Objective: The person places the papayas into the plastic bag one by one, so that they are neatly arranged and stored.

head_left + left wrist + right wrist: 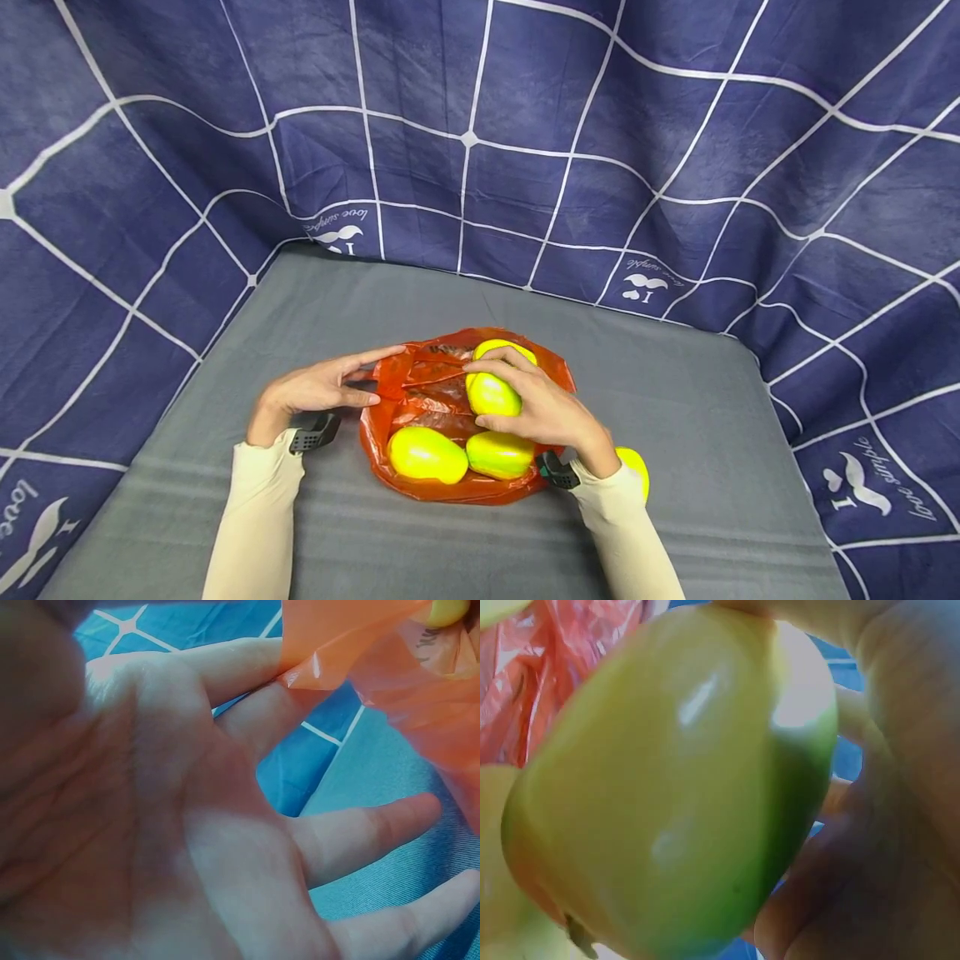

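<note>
A red plastic bag (431, 400) lies spread on the grey surface with its mouth facing up. My right hand (551, 410) grips a yellow-green mango (493, 395) over the bag, thumb on the near side and fingers across the far side. This mango (667, 780) fills the right wrist view, its small stem at lower left. In the bag's near part sit two mangoes, a left one (427, 455) and a right one (500, 455). Another mango (506, 346) shows beyond my fingers. My left hand (318, 387) has straight, spread fingers, two of them tucked behind the bag's left edge (315, 667).
Beside my right forearm, another mango (634, 468) lies on the grey cloth surface (712, 417), partly hidden by the sleeve. A blue curtain (420, 167) with white grid lines hangs around the back and sides. Black wrist devices sit on both wrists.
</note>
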The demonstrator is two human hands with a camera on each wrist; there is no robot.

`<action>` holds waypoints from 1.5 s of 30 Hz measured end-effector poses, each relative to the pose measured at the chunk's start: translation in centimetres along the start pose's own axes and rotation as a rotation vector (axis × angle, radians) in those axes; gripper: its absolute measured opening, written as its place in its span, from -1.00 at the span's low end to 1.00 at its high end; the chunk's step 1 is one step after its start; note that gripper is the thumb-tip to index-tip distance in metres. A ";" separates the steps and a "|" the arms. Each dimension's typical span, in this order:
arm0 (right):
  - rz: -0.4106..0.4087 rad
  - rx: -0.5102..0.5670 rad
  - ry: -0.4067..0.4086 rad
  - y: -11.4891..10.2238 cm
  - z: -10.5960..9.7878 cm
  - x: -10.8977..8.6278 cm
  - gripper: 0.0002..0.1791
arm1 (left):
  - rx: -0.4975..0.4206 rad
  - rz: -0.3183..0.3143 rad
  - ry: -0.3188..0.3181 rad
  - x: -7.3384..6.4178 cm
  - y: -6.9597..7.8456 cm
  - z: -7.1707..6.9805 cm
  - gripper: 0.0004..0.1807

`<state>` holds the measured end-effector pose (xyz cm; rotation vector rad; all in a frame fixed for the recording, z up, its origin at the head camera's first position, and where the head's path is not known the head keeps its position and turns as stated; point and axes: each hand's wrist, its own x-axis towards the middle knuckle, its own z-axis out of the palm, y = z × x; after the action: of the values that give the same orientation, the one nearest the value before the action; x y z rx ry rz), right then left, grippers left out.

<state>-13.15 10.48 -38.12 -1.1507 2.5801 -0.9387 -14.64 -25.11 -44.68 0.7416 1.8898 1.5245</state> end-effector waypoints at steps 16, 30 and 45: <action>-0.048 -0.062 -0.018 -0.9 3.3 2.5 -0.39 | -0.008 -0.013 -0.004 0.1 0.1 0.1 -0.12; 0.003 -0.074 -0.059 -0.8 5.4 3.8 -0.26 | 0.013 -0.012 0.014 0.0 0.1 0.2 -0.13; 0.049 -0.072 -0.115 -0.6 7.1 4.2 -0.37 | 0.026 -0.018 0.025 -0.2 0.2 0.2 -0.13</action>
<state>-12.97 3.75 -42.99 -1.1190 2.5562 -0.7519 -14.32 -25.11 -44.46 0.7189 1.9325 1.5073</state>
